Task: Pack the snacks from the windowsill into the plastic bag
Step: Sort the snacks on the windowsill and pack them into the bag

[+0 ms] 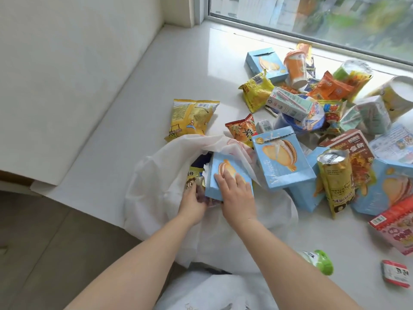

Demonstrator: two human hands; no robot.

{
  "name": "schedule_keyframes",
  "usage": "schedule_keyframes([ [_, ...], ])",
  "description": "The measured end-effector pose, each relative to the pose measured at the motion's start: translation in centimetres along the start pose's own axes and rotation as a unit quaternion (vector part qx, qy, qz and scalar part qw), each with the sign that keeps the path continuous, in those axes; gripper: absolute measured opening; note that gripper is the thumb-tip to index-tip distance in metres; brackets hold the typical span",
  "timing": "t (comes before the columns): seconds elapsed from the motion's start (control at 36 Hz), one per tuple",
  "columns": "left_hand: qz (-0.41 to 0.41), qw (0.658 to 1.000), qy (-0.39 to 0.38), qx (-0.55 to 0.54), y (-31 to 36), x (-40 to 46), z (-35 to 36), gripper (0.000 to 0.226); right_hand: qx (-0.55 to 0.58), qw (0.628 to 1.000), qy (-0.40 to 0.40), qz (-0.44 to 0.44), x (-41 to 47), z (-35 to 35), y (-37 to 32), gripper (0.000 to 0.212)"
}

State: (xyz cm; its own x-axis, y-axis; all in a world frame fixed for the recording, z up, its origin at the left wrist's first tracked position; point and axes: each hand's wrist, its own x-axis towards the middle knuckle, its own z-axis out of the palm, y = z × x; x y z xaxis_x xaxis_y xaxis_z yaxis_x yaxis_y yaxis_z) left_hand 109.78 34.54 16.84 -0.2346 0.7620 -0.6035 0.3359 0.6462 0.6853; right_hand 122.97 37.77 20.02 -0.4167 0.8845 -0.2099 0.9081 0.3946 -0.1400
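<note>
A white plastic bag (154, 182) lies open on the windowsill's near edge. Inside its mouth sits a light-blue biscuit box (225, 173), tilted, next to a yellow snack packet (194, 175). My right hand (234, 193) lies on the box's face with fingers spread flat. My left hand (193, 203) grips the bag's lower rim beside the box's near corner; its fingertips are hidden. A second blue biscuit box (279, 157) stands just right of the bag.
A heap of snacks covers the windowsill (138, 90) to the right: a yellow chip bag (190, 119), an orange cup (295, 66), a gold can-shaped tube (335, 180), a pink packet (397, 229). The window pane (335, 16) runs along the back. Floor lies left.
</note>
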Motion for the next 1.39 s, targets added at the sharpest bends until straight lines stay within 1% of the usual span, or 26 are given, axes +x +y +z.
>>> schedule_keyframes([
  [0.06,0.021,0.999,0.008,0.024,0.3,-0.3,-0.2,0.038,-0.012,0.999,-0.028,0.015,0.5,0.4,0.2,0.092],
  [0.08,0.018,0.999,0.016,0.046,0.3,-0.4,-0.4,0.041,-0.014,0.999,-0.035,0.019,0.8,0.4,0.3,0.092],
  [0.14,-0.001,0.985,0.055,0.161,0.0,-0.5,-1.5,0.065,-0.011,0.999,-0.042,0.023,1.2,0.3,0.6,0.086],
  [0.19,-0.04,0.963,0.087,0.252,-0.9,-0.6,-2.7,0.081,0.002,0.996,-0.09,0.027,1.3,0.6,0.7,0.071],
  [0.25,-0.068,0.948,0.099,0.295,-1.7,-0.8,-3.9,0.091,0.051,0.991,-0.113,0.054,1.2,0.9,0.7,0.067],
  [0.31,-0.058,0.93,0.118,0.344,-2.0,-1.0,-4.7,0.098,0.093,0.985,-0.122,0.077,1.1,1.2,0.2,0.068],
  [0.36,-0.042,0.914,0.142,0.377,-1.7,-1.2,-5.2,0.1,0.102,0.984,-0.125,0.081,1.0,1.3,-0.1,0.068],
  [0.44,-0.026,0.893,0.173,0.414,-0.8,-1.2,-6.3,0.095,0.071,0.986,-0.123,0.081,0.9,1.3,0.1,0.07],
  [0.5,-0.008,0.875,0.185,0.447,-0.5,-1.3,-7.3,0.082,0.056,0.986,-0.132,0.085,1.0,1.2,0.4,0.069],
  [0.58,0.015,0.848,0.153,0.507,-1.0,-1.2,-9.0,0.058,0.039,0.986,-0.139,0.087,1.3,0.9,0.6,0.067],
  [0.69,-0.01,0.812,0.111,0.573,-2.3,-0.8,-10.5,0.052,0.051,0.987,-0.125,0.087,1.7,0.6,0.3,0.068],
  [0.78,-0.026,0.803,0.095,0.588,-2.5,-0.7,-10.8,0.06,0.079,0.987,-0.102,0.1,2.1,0.2,-0.3,0.06],
  [0.86,-0.029,0.81,0.081,0.581,-2.2,-0.3,-10.7,0.038,0.094,0.986,-0.097,0.102,2.1,-0.1,-1.0,0.057],
  [0.89,-0.028,0.821,0.078,0.565,-2.3,0.0,-10.7,0.031,0.096,0.986,-0.096,0.092,2.0,-0.3,-1.3,0.057],
  [0.92,-0.023,0.846,0.079,0.527,-2.2,0.2,-10.6,0.027,0.097,0.988,-0.095,0.078,1.9,-0.4,-1.6,0.057],
  [0.97,-0.015,0.926,0.088,0.366,-1.5,0.2,-10.3,0.029,0.098,0.99,-0.09,0.045,1.8,-0.8,-2.4,0.056],
  [1.0,-0.005,0.955,0.099,0.281,-0.9,-0.1,-10.3,0.03,0.09,0.992,-0.087,0.03,1.8,-0.9,-2.8,0.057],
  [1.03,0.004,0.971,0.112,0.211,-0.3,-0.4,-10.4,0.03,0.073,0.994,-0.084,0.016,2.0,-1.0,-3.2,0.059],
  [1.08,0.027,0.985,0.142,0.093,0.3,-0.8,-10.9,0.027,0.041,0.995,-0.087,-0.008,2.5,-1.2,-3.9,0.063],
  [1.14,0.014,0.983,0.177,-0.04,0.5,-1.1,-11.8,0.03,0.041,0.991,-0.123,-0.022,3.4,-1.2,-4.4,0.066],
  [1.17,0.001,0.974,0.194,-0.117,0.6,-1.3,-12.4,0.039,0.048,0.987,-0.153,-0.026,3.9,-1.1,-4.5,0.068],
  [1.22,-0.002,0.929,0.232,-0.287,1.2,-1.8,-13.5,0.054,0.063,0.976,-0.208,-0.034,4.8,-1.0,-4.4,0.074],
  [1.28,0.004,0.868,0.271,-0.415,1.8,-2.3,-15.0,0.052,0.059,0.969,-0.235,-0.04,5.5,-1.0,-4.2,0.076],
  [1.33,0.001,0.835,0.312,-0.453,2.0,-2.5,-16.6,0.05,0.04,0.967,-0.247,-0.043,5.9,-1.1,-4.0,0.074],
  [1.36,0.0,0.84,0.323,-0.436,1.9,-2.5,-17.3,0.05,0.033,0.966,-0.253,-0.043,6.0,-1.4,-4.0,0.072],
  [1.39,-0.007,0.864,0.328,-0.382,1.6,-2.4,-17.7,0.048,0.028,0.965,-0.256,-0.044,6.0,-1.6,-3.9,0.07],
])
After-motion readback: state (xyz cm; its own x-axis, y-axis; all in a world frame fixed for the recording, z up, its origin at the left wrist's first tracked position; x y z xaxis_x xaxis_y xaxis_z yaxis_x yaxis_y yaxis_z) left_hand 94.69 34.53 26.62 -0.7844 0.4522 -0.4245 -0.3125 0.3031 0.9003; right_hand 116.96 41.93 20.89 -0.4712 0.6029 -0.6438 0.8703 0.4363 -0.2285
